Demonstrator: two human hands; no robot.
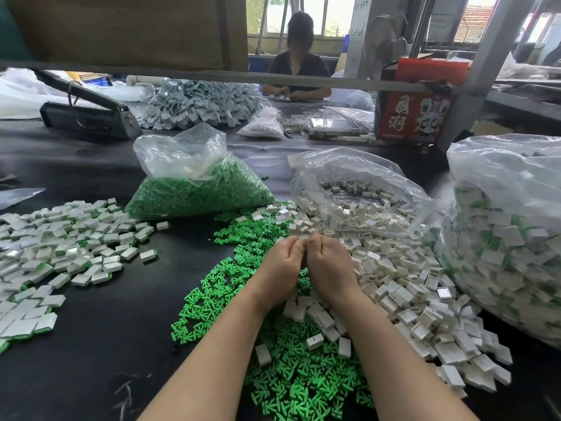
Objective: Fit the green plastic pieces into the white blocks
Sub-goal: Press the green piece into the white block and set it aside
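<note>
Both hands meet knuckle to knuckle above the near middle of the table: the left hand [280, 262] and the right hand [329, 259] have fingers curled inward, fingertips touching at the far side. Whatever they pinch is hidden behind the fingers; only a sliver of white shows between the fingertips, so I cannot tell for certain what each hand clamps, nor which way the held piece points or how its long axis lies.

Loose green plastic pieces [291, 387] lie scattered under and to the left of the forearms, each a short stem with splayed prongs, pointing every which way. Loose white blocks [403, 268] spread to the right, spilling from an open clear bag [358, 189]; they are small rectangular shells, lying at all angles, some with the hollow side up. Finished blocks with green showing at one end [60, 247] sit in a heap at the far left. A bag of green pieces [194, 189] stands beyond the hands, and a large bag of assembled blocks [510, 238] at the right.

To do this step well, I judge the green piece should be lined up squarely with the block's opening and pushed straight in with the thumbs, not twisted, until it seats flush.
</note>
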